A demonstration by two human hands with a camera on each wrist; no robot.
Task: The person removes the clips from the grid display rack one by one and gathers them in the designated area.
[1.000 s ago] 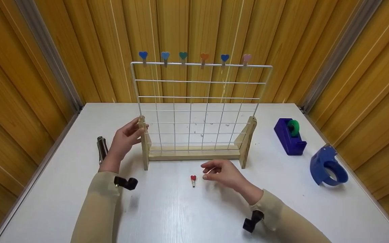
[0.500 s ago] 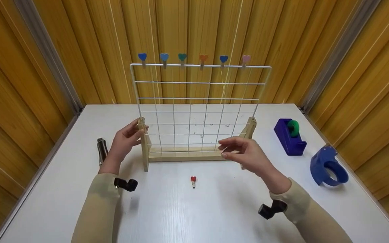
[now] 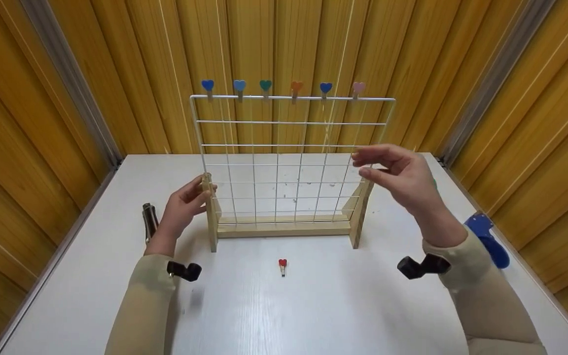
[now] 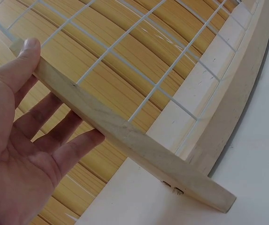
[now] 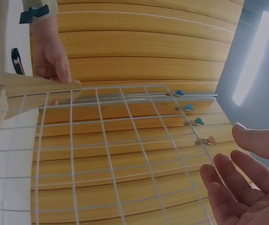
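A wire grid rack (image 3: 284, 97) stands upright on a wooden base with side posts. My left hand (image 3: 183, 204) grips the left wooden post (image 4: 106, 117), thumb on one side and fingers on the other. Heart-topped clothespins line the top wire: blue, light blue (image 3: 240, 88), green (image 3: 265, 87), orange (image 5: 211, 140), blue again and pink (image 3: 359, 89). Raised beside the rack's right side is my right hand (image 3: 407, 180), fingers loosely bent, nothing visible between them. A red heart clothespin (image 3: 283, 267) lies on the table in front of the base.
At the right edge is a blue tape dispenser (image 3: 488, 241), partly covered by the right sleeve. The right hand hides most of another, purple dispenser. A dark shiny elongated object (image 3: 150, 219) lies left of the left hand. Wood-patterned walls (image 3: 264, 44) enclose the table.
My right hand has risen from beside the red clothespin, moving away and to the right, up past the rack's right post. The left hand keeps its place on the left post.
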